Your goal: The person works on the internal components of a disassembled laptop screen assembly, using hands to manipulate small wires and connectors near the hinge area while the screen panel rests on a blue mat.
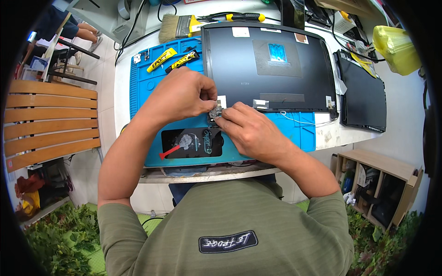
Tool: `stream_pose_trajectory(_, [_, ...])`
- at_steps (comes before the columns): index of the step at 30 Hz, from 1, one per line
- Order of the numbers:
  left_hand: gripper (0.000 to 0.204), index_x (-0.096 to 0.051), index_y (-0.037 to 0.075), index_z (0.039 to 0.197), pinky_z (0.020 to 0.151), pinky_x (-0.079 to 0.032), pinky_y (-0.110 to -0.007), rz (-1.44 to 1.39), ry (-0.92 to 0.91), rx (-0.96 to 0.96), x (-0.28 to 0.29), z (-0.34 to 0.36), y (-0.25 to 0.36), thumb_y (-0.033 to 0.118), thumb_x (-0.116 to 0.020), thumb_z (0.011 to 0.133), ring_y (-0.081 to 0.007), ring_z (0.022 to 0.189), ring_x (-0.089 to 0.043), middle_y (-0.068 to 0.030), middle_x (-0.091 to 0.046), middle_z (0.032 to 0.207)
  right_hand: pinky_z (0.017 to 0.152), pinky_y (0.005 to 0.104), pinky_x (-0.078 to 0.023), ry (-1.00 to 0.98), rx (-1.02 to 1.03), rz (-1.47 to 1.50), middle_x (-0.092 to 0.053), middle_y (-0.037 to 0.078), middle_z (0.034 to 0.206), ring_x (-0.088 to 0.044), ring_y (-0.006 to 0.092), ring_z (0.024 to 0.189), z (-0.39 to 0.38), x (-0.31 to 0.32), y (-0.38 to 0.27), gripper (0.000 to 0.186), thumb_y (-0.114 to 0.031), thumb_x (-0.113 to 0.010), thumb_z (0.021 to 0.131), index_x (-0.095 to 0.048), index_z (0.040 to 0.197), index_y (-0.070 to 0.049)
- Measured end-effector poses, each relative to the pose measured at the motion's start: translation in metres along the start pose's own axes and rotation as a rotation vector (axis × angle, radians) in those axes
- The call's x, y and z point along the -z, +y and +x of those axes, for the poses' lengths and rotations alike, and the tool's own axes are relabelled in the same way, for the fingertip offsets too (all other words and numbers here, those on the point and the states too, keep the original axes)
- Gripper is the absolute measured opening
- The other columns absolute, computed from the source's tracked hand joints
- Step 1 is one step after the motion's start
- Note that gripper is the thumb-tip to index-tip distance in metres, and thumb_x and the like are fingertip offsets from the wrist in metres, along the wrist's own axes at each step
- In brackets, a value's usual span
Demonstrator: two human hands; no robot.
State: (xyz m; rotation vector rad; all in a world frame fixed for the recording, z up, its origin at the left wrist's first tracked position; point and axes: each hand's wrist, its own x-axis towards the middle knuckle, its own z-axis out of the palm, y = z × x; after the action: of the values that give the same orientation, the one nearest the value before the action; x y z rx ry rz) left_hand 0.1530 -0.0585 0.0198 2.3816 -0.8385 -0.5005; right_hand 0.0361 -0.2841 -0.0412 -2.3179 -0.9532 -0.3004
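Pinching small metallic part (214, 113) with left hand (185, 94) and right hand (252, 129) | at near-left corner of dark panel (276, 83) | possible risk: skewing, if pressed unevenly

The head-worn fisheye looks down at the nearby workbench (123, 85).

Left fingers (208, 87) and right fingers (234, 114) pinch close together, arms (131, 149) bent.
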Motion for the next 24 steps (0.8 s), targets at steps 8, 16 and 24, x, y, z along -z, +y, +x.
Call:
stream_pose_trajectory(8, [0.015,-0.088,0.003,0.094,0.071,-0.062,-0.034,0.054,-0.014,-0.028,-0.001,0.004,-0.001,0.013,-0.094,0.085,-0.0208,0.073,-0.081,-0.0104,-0.082,0.079,0.092,0.043,-0.062,-0.003,-0.014,0.006,-0.069,0.012,0.11,-0.067,0.0298,0.103,-0.001,0.0,-0.001,0.03,0.0,-0.077,0.092,-0.08,0.121,0.008])
stream_pose_trajectory(16, [0.016,-0.087,0.003,0.093,0.071,-0.061,-0.035,0.064,-0.026,0.004,-0.001,0.004,0.003,0.015,-0.093,0.084,-0.0221,0.073,-0.081,-0.0103,-0.082,0.078,0.092,0.0435,-0.062,0.004,-0.017,0.015,-0.069,0.012,0.111,-0.067,0.0298,0.103,-0.001,-0.001,-0.001,0.03,-0.001,-0.078,0.093,-0.08,0.121,0.008])
stream_pose_trajectory(24, [0.014,-0.086,0.002,0.091,0.072,-0.061,-0.038,0.12,-0.087,0.018,0.002,0.01,0.009,0.013,-0.089,0.083,-0.0261,0.072,-0.08,-0.0117,-0.081,0.077,0.092,0.0433,-0.061,0.014,-0.017,0.009,-0.069,0.012,0.111,-0.066,0.0298,0.102,-0.001,-0.001,-0.001,0.029,0.0,-0.079,0.093,-0.08,0.121,0.007])
